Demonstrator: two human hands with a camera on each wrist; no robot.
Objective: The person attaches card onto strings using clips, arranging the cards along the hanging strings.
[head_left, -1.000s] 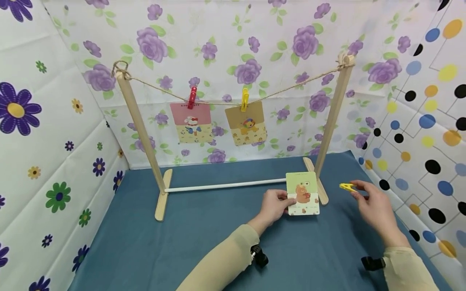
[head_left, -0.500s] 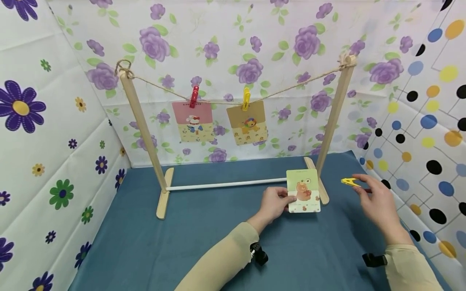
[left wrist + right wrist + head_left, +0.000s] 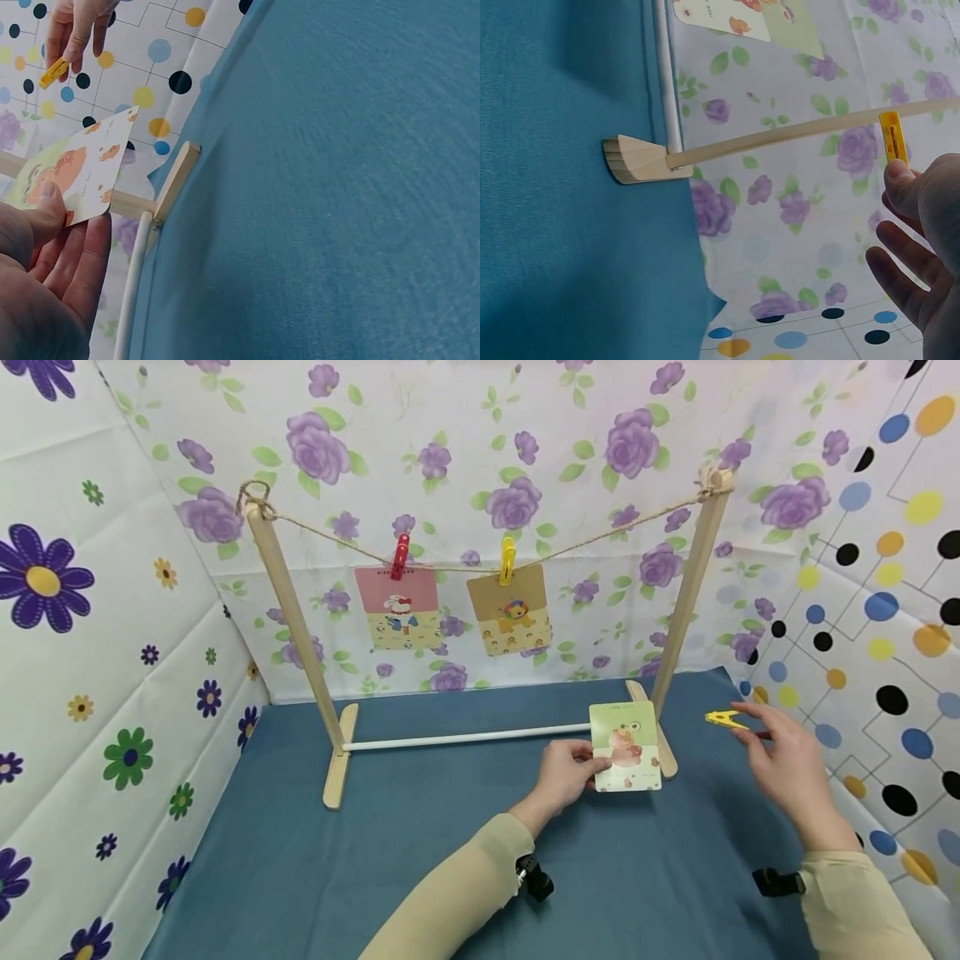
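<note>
My left hand (image 3: 564,774) pinches the lower left edge of a green and cream card (image 3: 626,747) printed with a bear, its thumb in front and fingers behind. In the left wrist view the card (image 3: 79,165) is held up off the table. To the right, my right hand (image 3: 783,768) pinches a yellow clothespin (image 3: 724,719) between thumb and forefinger, the peg's tip pointing left. On a sagging twine (image 3: 622,531) hang two cards: a pink rabbit card (image 3: 399,610) under a red clothespin (image 3: 401,557) and a brown lion card (image 3: 512,614) under another yellow clothespin (image 3: 507,561).
Two wooden posts (image 3: 296,627) with flat feet (image 3: 341,760) carry the twine, joined low down by a white rod (image 3: 465,738). A blue cloth (image 3: 420,827) covers the table. Patterned sheets (image 3: 600,410) close off the back and sides.
Both hands have risen slightly, the left with the bear card and the right with the yellow clothespin. The hanging cards stay where they were.
</note>
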